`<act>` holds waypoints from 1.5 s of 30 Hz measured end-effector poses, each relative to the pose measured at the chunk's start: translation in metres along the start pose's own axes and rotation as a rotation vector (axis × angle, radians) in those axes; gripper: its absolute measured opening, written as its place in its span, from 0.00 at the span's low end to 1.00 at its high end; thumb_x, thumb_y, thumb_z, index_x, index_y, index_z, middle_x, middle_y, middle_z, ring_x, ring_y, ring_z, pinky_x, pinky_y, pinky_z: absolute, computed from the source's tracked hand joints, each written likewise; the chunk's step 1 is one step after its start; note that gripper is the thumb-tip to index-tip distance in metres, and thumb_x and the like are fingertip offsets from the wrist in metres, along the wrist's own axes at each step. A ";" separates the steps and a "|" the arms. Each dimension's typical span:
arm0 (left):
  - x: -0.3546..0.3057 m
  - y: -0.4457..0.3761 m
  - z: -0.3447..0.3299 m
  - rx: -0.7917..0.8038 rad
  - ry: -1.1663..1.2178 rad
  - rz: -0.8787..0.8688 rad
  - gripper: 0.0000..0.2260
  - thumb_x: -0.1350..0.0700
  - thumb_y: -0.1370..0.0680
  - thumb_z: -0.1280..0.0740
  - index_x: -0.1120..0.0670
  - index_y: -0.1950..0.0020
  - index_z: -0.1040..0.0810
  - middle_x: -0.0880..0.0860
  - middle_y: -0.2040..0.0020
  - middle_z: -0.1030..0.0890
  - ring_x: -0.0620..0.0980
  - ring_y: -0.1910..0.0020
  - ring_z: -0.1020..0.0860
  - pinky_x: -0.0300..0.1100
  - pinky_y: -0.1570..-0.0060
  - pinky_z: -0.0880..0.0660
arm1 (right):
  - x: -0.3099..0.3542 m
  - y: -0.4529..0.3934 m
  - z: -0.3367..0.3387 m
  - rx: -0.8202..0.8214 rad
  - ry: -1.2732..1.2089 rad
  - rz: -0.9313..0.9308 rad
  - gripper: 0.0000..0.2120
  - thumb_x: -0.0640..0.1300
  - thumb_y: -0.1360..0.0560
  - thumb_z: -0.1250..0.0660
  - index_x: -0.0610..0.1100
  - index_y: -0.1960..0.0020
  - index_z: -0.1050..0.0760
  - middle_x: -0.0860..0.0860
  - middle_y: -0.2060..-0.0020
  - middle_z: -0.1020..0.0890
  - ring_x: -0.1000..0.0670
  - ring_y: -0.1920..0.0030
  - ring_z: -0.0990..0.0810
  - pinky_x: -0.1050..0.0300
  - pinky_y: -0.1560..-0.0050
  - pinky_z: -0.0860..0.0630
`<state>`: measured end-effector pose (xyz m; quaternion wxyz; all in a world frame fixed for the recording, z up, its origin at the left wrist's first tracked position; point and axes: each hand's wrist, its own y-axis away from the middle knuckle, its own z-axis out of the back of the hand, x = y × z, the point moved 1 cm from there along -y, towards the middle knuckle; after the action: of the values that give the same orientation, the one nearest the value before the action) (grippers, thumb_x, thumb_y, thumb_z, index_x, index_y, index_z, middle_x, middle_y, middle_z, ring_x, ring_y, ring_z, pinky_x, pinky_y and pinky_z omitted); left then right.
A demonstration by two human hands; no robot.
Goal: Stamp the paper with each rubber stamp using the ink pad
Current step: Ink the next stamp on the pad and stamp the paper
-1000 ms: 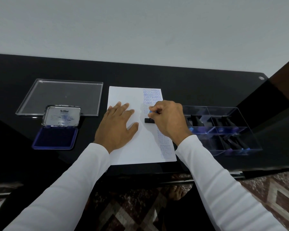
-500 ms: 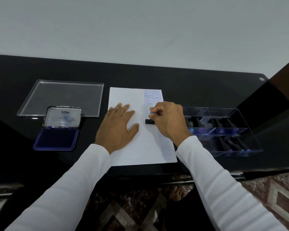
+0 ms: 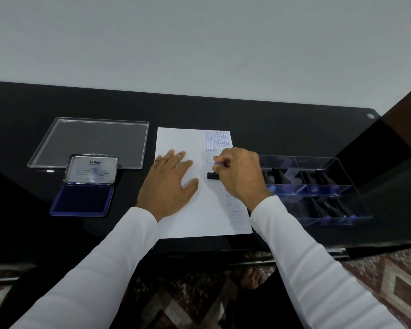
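Both hands down: your left hand [image 3: 169, 184] lies flat, fingers spread, on the paper [image 3: 188, 210], beside your right hand [image 3: 239, 174] gripping the stamp [image 3: 211, 175].

We have one view only, worn on the head, looking forward and steeply down from close above. The right hand [image 3: 240, 174] gripping the stamp [image 3: 212, 175] sits just right of centre; left of that grip lies the paper [image 3: 188, 217], beyond it the wall [image 3: 199, 43].
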<state>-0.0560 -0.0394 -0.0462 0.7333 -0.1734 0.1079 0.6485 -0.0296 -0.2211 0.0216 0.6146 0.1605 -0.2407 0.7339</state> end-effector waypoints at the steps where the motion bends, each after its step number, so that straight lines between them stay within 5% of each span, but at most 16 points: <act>1: 0.000 -0.001 0.000 0.000 -0.001 0.001 0.27 0.37 0.18 0.42 0.45 0.22 0.34 0.47 0.18 0.41 0.50 0.18 0.48 0.47 0.22 0.57 | 0.000 0.000 0.000 -0.007 -0.004 -0.001 0.03 0.40 0.25 0.27 0.40 0.53 0.15 0.50 0.52 0.14 0.54 0.56 0.18 0.68 0.50 0.27; 10: 0.001 0.001 -0.001 -0.013 0.006 -0.016 0.26 0.38 0.18 0.41 0.47 0.22 0.33 0.49 0.18 0.40 0.51 0.18 0.47 0.48 0.21 0.55 | -0.001 -0.001 -0.002 -0.016 -0.030 -0.043 0.04 0.42 0.25 0.27 0.43 0.52 0.16 0.52 0.51 0.15 0.57 0.59 0.22 0.81 0.64 0.37; 21: 0.001 0.001 0.000 -0.015 0.010 0.001 0.27 0.37 0.18 0.41 0.46 0.22 0.34 0.48 0.18 0.40 0.51 0.18 0.47 0.46 0.23 0.57 | -0.004 0.008 -0.004 -0.069 -0.075 -0.045 0.06 0.43 0.25 0.26 0.44 0.49 0.16 0.52 0.51 0.16 0.56 0.58 0.22 0.80 0.61 0.36; 25: 0.000 0.001 0.001 -0.021 0.017 -0.011 0.26 0.38 0.18 0.41 0.46 0.22 0.33 0.48 0.19 0.40 0.50 0.18 0.47 0.47 0.22 0.56 | -0.006 0.011 0.000 -0.112 -0.161 -0.066 0.04 0.42 0.26 0.26 0.44 0.51 0.17 0.53 0.53 0.16 0.55 0.57 0.18 0.61 0.51 0.19; 28: 0.001 0.002 0.001 -0.020 0.025 -0.012 0.26 0.38 0.18 0.41 0.46 0.22 0.33 0.48 0.19 0.40 0.50 0.18 0.47 0.46 0.23 0.57 | -0.009 0.013 0.007 -0.220 -0.268 -0.098 0.04 0.41 0.26 0.27 0.46 0.51 0.17 0.53 0.57 0.16 0.54 0.59 0.17 0.52 0.55 0.16; 34: 0.001 0.002 0.000 -0.032 0.024 -0.019 0.26 0.38 0.18 0.41 0.47 0.23 0.32 0.48 0.19 0.39 0.50 0.18 0.47 0.47 0.22 0.56 | -0.015 0.018 0.021 -0.412 -0.448 -0.264 0.05 0.41 0.28 0.31 0.50 0.57 0.20 0.56 0.65 0.17 0.53 0.63 0.17 0.47 0.60 0.16; 45: 0.001 0.002 -0.001 -0.027 0.032 -0.017 0.25 0.38 0.18 0.41 0.47 0.23 0.32 0.48 0.19 0.39 0.50 0.18 0.47 0.48 0.21 0.55 | -0.019 0.024 0.020 -0.422 -0.550 -0.345 0.04 0.43 0.28 0.31 0.52 0.57 0.20 0.56 0.63 0.16 0.52 0.60 0.16 0.46 0.57 0.16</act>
<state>-0.0573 -0.0386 -0.0476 0.7346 -0.1943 0.1094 0.6408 -0.0501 -0.2508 0.0239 0.6610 0.2592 -0.5117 0.4838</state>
